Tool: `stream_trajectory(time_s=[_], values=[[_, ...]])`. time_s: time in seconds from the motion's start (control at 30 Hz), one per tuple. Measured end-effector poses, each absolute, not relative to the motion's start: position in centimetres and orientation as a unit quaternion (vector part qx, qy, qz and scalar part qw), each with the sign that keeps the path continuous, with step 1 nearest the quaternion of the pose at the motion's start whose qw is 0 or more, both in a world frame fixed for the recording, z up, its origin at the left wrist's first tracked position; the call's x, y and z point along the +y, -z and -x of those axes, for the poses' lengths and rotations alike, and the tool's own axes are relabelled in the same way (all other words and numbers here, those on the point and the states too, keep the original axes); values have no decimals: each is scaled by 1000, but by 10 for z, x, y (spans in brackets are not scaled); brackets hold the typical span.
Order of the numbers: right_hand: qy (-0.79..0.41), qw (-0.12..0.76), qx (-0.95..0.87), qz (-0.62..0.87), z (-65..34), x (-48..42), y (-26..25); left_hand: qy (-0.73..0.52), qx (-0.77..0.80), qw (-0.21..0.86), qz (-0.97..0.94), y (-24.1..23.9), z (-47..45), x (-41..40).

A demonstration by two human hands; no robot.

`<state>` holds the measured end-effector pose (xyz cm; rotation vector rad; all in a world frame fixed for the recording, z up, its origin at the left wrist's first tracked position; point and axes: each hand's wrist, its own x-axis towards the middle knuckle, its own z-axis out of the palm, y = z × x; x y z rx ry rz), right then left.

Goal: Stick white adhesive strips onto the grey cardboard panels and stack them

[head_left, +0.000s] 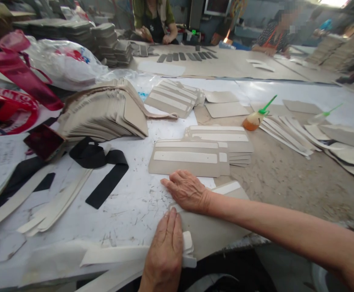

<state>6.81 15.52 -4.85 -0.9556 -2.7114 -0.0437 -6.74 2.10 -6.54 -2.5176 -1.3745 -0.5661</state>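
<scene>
Beige panel (212, 231) at near table edge (248, 244), left hand (164, 251) and right hand (187, 191) flat at its left end, open room leftward

Quick colour pass: near panel (210, 231) grey-beige; middle panels (183, 167) same, with white bands. Loose strips (63, 198) off-white, strap (107, 181) solid black. Desk (143, 198) white, dark scuffs; board (286, 182) brown, darker flecks. Glue bottle (251, 122) amber (paler up top), nozzle (268, 104) bright green. Drinking bottle (28, 73) pink. Bag (9, 101) red, white lettering. Plastic bag (61, 65) whitish, red and blue print.
</scene>
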Motion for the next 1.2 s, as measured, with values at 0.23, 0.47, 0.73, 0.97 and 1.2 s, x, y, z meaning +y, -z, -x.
stream_trajectory(time_s=[0.23, 0.47, 0.73, 0.97, 1.2], values=[[11, 113, -925, 362, -50, 151, 51, 217, -477, 106, 845, 66, 65, 18], [-1, 82, -910, 406, -42, 150, 44, 242, -475, 115, 838, 71, 62, 19], [-6, 104, -906, 411, -48, 144, 37, 294, -445, 64, 844, 80, 77, 27], [-3, 116, -799, 591, -166, 108, 6, 305, -521, 4, 797, 70, 101, 36], [-101, 116, -769, 620, -232, 108, 23, 190, -687, -122, 690, 46, 74, 49]])
